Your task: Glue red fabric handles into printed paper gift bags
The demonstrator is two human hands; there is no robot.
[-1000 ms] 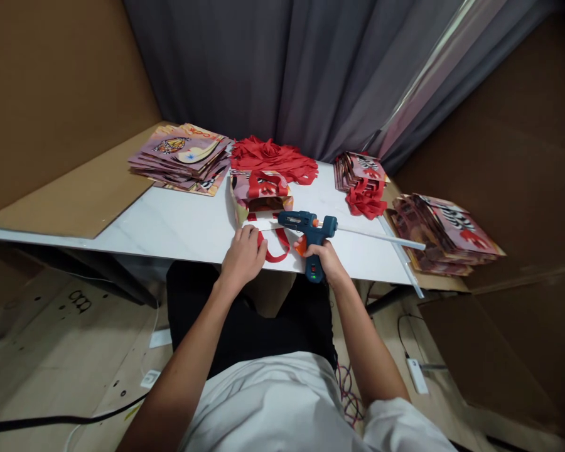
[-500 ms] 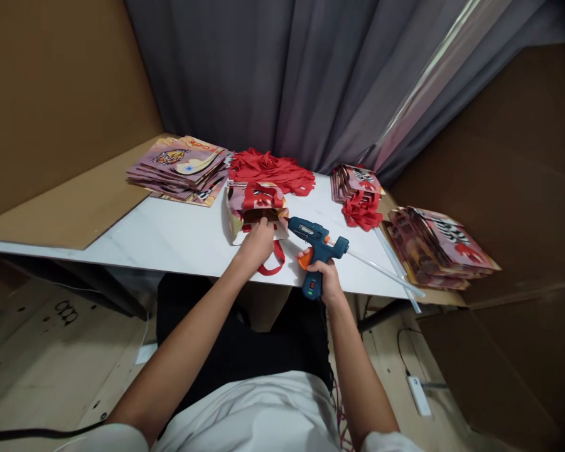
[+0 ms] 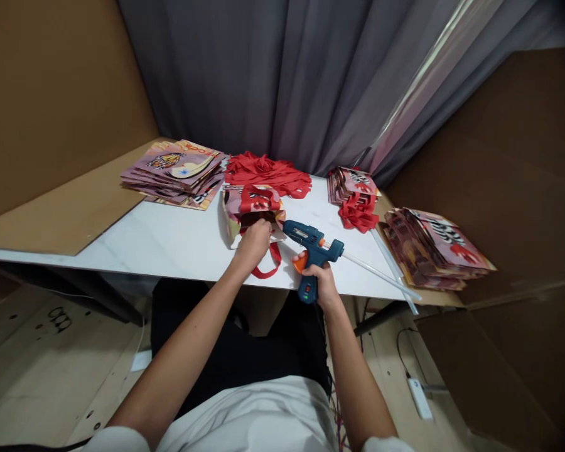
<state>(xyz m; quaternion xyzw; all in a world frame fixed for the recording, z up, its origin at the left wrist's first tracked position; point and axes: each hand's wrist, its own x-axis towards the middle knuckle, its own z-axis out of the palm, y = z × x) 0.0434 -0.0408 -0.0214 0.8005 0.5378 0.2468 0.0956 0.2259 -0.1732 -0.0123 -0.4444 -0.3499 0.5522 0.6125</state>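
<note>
A printed paper bag (image 3: 233, 204) lies with its mouth toward me in the middle of the table. Red ribbon handles (image 3: 269, 269) hang from it, one loop on the near side. At the bag's opening, my left hand (image 3: 257, 240) has its fingers closed; the fingertips are partly hidden, so what they pinch does not show. In my right hand (image 3: 324, 282) is a blue hot glue gun (image 3: 311, 242) with an orange trigger. Its nozzle points left at the bag's right edge, and a long clear glue stick (image 3: 376, 274) sticks out of its back.
Flat printed bags (image 3: 174, 172) are stacked at the left. Behind the open bag lies a heap of red ribbons (image 3: 268, 174). To the right are bags with red handles (image 3: 355, 188), another bag stack (image 3: 440, 245) and loose glue sticks (image 3: 390, 257). Cardboard walls (image 3: 508, 169) flank the table.
The whole view has shifted slightly. My left hand stays at the bag's mouth with its fingers closed, and the glue gun remains in my right hand, its nozzle still beside the bag.
</note>
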